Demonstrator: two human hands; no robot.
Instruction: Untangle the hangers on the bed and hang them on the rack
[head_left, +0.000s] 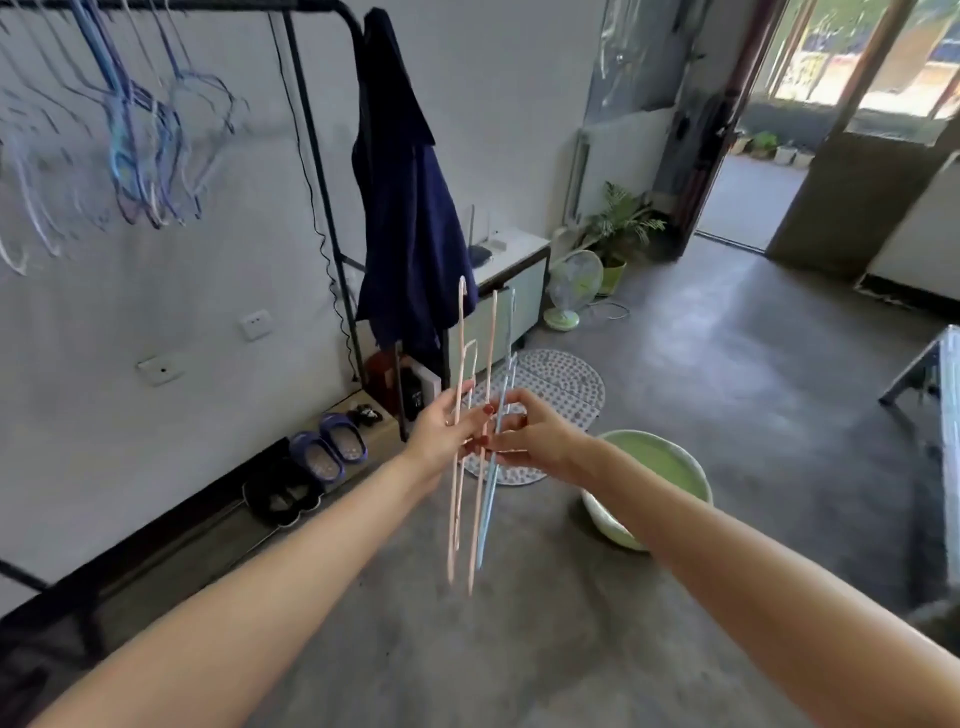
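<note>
Both hands hold a small bundle of hangers in front of the body, above the floor (519, 623) and to the right of the rack (317, 156). The left hand (441, 428) grasps the pink hangers (460, 467), its fingers curled round the thin wires; the right hand (530, 434) pinches the blue hangers (491, 467) just beside them. The two hands touch or nearly touch at the fingertips. The bundle is seen edge-on: its long axis runs nearly vertical, hook ends pointing up and slightly away from the person, lower ends hanging free below the hands. Several hangers (145, 150) already hang on the rack rail at upper left (blurred in this view), next to a dark blue jacket (405, 197). The likely step in hand is separating pink from blue before hanging. Risks, as a judgement: the hooks at the top lie close together and may catch on one another if the hands pull apart sideways rather than sliding one set clear lengthwise. A loose pinch by the right hand could let a blue hanger slip down toward the green basin (660, 483) or the floor. Forcing a snag may bend the thin wire. The bed is not in view.
</note>
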